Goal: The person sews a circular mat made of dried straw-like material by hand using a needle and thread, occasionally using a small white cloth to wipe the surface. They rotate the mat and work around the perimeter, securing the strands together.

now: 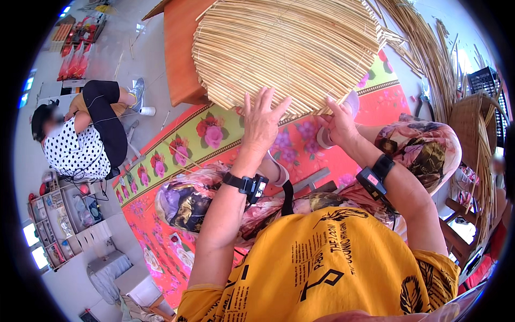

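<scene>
A large rounded panel of pale, parallel reed sticks fills the top middle, with a slightly stepped edge and an orange wooden board at its left. My left hand lies on the panel's near edge, fingers spread over the sticks. At that same edge, farther right, my right hand grips the border between thumb and fingers; its fingertips are partly hidden. Below both hands is a red and green floral mat under my bent legs.
A co-worker in a dotted top sits at left beside trays of small items. Long loose reeds, pliers, a black crate and a wooden chair are at right. Red packages lie at upper left.
</scene>
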`<state>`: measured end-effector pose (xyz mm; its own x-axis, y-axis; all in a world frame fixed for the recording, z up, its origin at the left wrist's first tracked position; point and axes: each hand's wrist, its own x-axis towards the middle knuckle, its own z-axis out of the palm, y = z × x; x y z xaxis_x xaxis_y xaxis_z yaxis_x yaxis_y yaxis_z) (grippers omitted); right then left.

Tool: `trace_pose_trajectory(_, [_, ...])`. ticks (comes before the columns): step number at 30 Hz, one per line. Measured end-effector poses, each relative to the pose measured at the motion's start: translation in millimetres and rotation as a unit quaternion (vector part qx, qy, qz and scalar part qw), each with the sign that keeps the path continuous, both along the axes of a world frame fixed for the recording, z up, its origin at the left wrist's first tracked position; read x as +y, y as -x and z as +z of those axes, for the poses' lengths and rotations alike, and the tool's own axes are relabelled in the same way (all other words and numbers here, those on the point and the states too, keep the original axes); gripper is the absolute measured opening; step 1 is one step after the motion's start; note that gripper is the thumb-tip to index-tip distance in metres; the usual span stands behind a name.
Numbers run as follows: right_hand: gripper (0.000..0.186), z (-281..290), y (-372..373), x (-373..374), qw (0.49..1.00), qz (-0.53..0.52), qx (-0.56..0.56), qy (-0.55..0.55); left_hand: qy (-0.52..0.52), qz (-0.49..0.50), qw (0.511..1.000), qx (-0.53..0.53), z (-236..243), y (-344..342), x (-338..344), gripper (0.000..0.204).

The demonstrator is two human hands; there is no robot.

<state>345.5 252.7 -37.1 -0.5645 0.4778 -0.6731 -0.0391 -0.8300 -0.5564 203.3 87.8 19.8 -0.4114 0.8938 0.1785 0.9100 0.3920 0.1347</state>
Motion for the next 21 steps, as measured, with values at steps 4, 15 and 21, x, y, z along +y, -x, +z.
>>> trace_pose_trajectory(4, [0.032,0.4,-0.7,0.4,1.000,0.003,0.004,0.004,0.011,-0.014,1.000,0.008,2.0,0.0,0.0,0.050])
trace_pose_trajectory(15, [0.035,-3.6,1.3,1.2,1.000,0.011,0.005,0.008,0.033,-0.003,0.999,-0.033,3.6,-2.7,2.2,0.058])
trace_pose_trajectory(21, [0.038,-8.8,2.1,1.9,0.999,0.023,0.022,0.002,0.005,0.015,0.994,-0.109,38.6,8.5,-3.6,0.047])
